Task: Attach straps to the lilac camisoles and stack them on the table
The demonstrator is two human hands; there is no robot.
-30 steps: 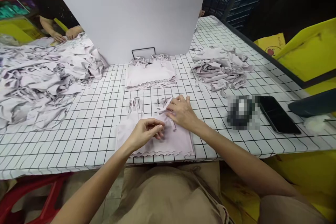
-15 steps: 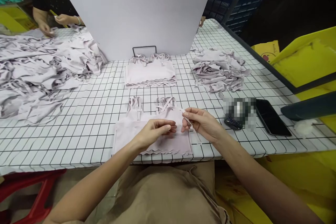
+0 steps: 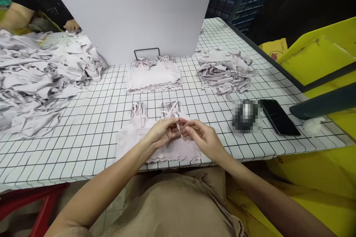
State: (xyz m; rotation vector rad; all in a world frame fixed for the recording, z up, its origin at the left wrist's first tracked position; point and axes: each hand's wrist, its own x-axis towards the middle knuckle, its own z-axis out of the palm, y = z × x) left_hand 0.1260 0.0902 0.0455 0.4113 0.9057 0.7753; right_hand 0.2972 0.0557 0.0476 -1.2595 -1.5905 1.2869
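A pale pink strappy camisole top (image 3: 130, 139) lies flat in front of me, its straps pointing away and its wavy hem near the table edge. Over its right half my two hands meet. Between them runs a thin pale strap (image 3: 178, 125). My left hand (image 3: 164, 131) pinches this strap with curled fingers. From the other side, my right hand (image 3: 201, 135) closes on it with thumb and fingers together. Where the strap's lower end goes is hidden by my fingers.
Beyond lies a neat stack of tops (image 3: 154, 76) before a white board (image 3: 133, 11). A large garment heap (image 3: 47, 70) covers the left, where a co-worker's hand (image 3: 72, 26) shows. At right are a smaller pile (image 3: 226, 70), a blurred dark object (image 3: 245, 116) and a phone (image 3: 279, 117).
My right hand has moved left with the strap and now meets my left hand, which has closed on it too. The view has shifted slightly. The co-worker's hands have moved.
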